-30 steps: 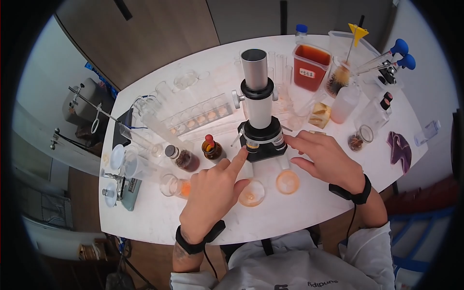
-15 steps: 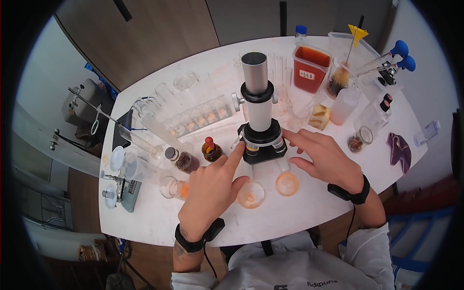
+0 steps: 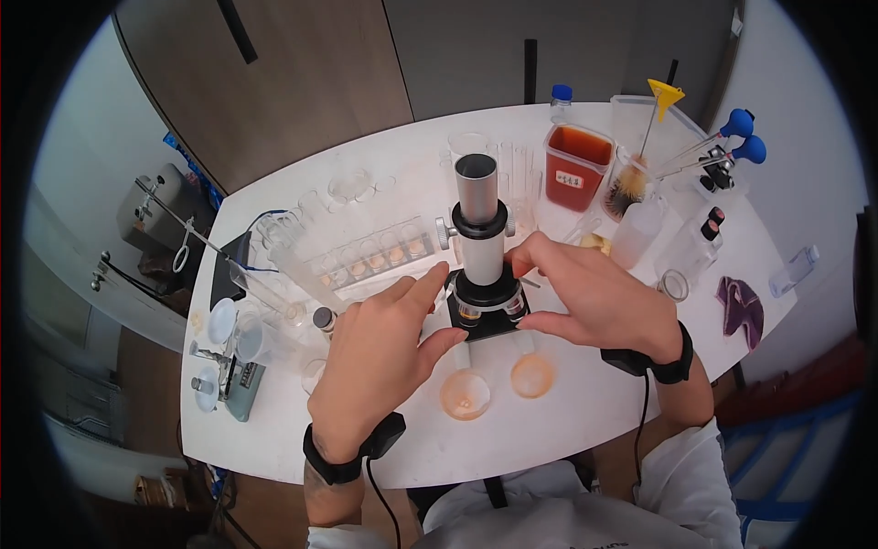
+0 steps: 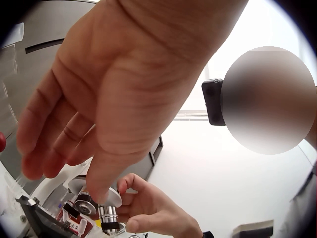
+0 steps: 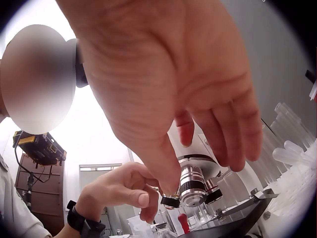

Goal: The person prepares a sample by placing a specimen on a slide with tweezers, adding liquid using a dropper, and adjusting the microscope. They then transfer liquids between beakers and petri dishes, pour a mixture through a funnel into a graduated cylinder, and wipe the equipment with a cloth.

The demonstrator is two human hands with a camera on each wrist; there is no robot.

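A microscope (image 3: 484, 261) with a silver eyepiece tube stands upright on the white table. Its objective lenses (image 5: 192, 187) hang from a rotating nosepiece. My left hand (image 3: 377, 349) is at the microscope's left side, fingers loosely bent, thumb pointing toward the base. On the other side, my right hand (image 3: 594, 297) has its index finger bent at the lower tube and its thumb extended near an objective. Both thumbs overlap the nosepiece area in their own wrist views. Nearer me lie two shallow round dishes, the left one (image 3: 446, 403) and the right one (image 3: 551, 377), with orange contents.
A rack of test tubes (image 3: 380, 259) is behind my left hand. At left stands a small balance (image 3: 242, 389). A red-filled container (image 3: 574, 178), a wash bottle (image 3: 637, 236) and a purple cloth (image 3: 741, 311) are at right. My left hand hides part of a dark-capped jar (image 3: 324, 318).
My left index finger has drawn away from the nosepiece, up and left. My right hand has risen along the tube, its thumb nearing the objective. The head view has shifted, so the table sits lower.
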